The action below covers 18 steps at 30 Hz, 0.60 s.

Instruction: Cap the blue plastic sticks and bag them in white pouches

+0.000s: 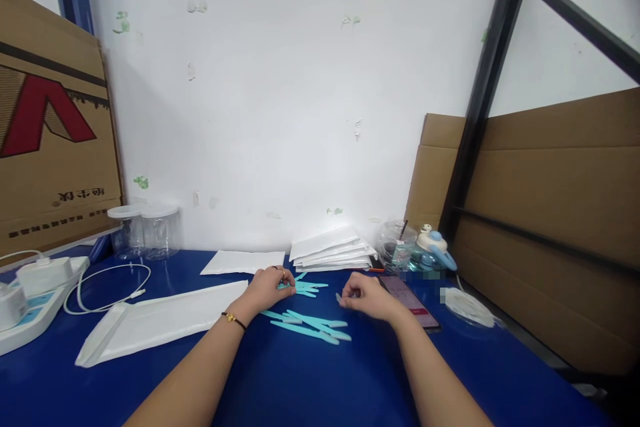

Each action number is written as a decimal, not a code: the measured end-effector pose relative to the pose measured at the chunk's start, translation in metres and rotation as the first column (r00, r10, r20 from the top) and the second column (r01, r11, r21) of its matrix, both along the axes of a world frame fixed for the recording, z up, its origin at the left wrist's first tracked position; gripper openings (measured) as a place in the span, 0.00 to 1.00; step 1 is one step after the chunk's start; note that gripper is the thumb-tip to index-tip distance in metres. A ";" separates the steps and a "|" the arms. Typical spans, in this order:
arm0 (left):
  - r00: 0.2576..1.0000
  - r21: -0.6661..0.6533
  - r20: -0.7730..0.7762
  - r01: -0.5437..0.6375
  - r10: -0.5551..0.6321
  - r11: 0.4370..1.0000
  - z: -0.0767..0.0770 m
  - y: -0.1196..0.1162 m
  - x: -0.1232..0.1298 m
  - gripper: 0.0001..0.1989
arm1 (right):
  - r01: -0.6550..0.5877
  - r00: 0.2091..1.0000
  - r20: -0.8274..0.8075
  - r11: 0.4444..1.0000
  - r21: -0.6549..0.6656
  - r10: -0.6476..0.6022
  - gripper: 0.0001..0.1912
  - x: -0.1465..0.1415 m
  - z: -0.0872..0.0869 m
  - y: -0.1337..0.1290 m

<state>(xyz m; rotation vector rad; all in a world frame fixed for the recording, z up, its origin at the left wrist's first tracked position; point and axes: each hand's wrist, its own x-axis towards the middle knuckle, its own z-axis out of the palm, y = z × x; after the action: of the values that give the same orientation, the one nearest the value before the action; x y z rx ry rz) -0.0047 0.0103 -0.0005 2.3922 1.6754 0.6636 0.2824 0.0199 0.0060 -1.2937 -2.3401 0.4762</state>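
Several thin turquoise sticks lie in a loose pile on the blue table. Behind them is a second cluster of turquoise sticks. My left hand, with a ring and a dark bracelet, is at the left end of that rear cluster, its fingers closed at a stick's end. To the right, my right hand has its fingertips pinched on a small translucent piece. A long white padded envelope lies left of my left hand.
A stack of white envelopes and a single one lie near the wall. Clear jars, a white cable and a power strip are left. A phone, a cup and a blue-lidded bottle stand right.
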 end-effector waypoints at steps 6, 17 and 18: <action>0.981 -0.163 0.005 0.191 -0.193 0.968 -0.004 -0.009 0.015 0.14 | -0.138 0.980 0.126 0.984 -0.112 0.152 0.11 -0.017 -0.005 -0.010; 0.996 0.047 -0.087 -0.017 0.021 0.999 0.005 0.001 0.008 0.07 | 0.058 0.998 -0.024 0.989 0.134 -0.055 0.04 -0.005 -0.007 0.009; 0.993 0.056 -0.097 -0.063 0.068 0.996 0.005 0.002 0.003 0.07 | 0.099 0.995 -0.037 0.985 0.143 -0.095 0.04 -0.001 -0.007 0.012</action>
<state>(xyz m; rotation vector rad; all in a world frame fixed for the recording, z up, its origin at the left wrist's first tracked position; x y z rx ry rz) -0.0016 0.0124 0.0046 2.4538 1.8044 0.6160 0.2818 0.0322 -0.0014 -1.3152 -2.2302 0.2876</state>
